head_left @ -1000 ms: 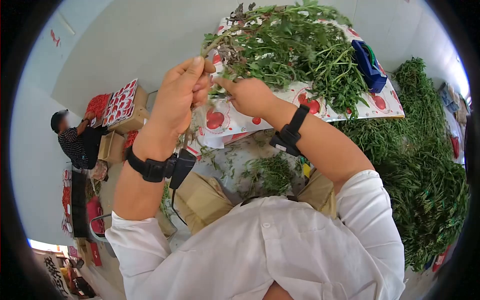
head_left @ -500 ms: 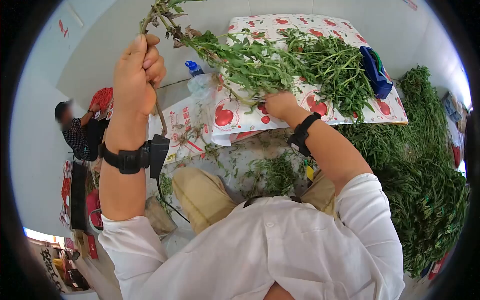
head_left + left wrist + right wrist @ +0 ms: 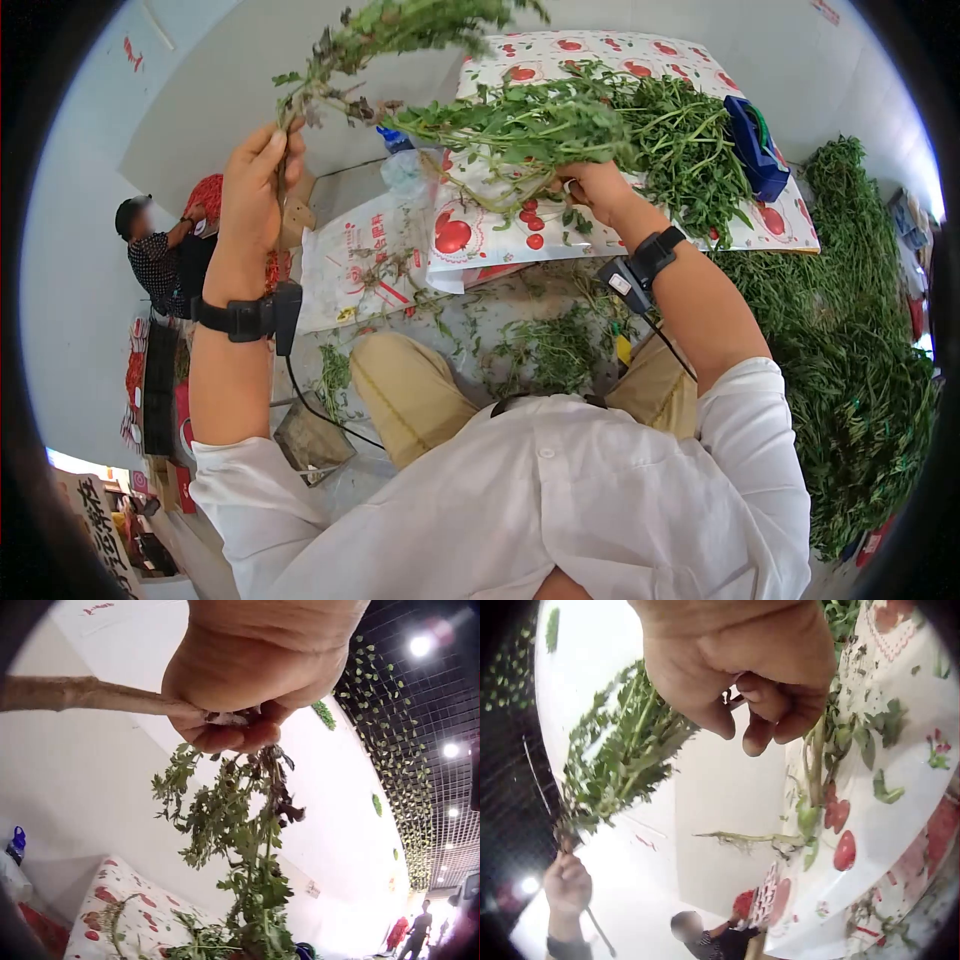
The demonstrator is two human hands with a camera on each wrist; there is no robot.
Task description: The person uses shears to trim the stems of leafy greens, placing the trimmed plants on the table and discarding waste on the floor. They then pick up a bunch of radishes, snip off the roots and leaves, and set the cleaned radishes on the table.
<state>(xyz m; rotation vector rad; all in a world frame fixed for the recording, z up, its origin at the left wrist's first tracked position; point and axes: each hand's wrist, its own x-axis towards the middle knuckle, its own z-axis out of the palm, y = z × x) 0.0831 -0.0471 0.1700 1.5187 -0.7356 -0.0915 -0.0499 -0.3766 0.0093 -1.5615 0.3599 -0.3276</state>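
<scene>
In the head view my left hand [image 3: 258,180] grips a leafy green plant [image 3: 400,35] by its brownish stem, holding it up at the left with the leaves trailing right. The left wrist view shows the thick bare stem [image 3: 82,694] running out one side of the fist; green and withered dark leaves hang beyond it. Over the front of the covered table [image 3: 480,250], my right hand [image 3: 600,188] is beside cut greens [image 3: 510,125]. Its fingers [image 3: 759,739] are loosely bent in the right wrist view, with nothing visible held. Pulled stems with pale roots [image 3: 757,838] lie below them.
A blue box [image 3: 755,150] stands at the table's right edge. Heaped greens [image 3: 840,400] cover the floor at right. Left of the table are a printed sack [image 3: 365,245], a clear plastic bag [image 3: 405,172] and a blue-capped bottle [image 3: 393,138]. Another person [image 3: 160,255] sits far left.
My hands were close together at the stem and have moved apart. The left hand went left with the plant, whose leafy end has swung up; the right hand shifted right above the table.
</scene>
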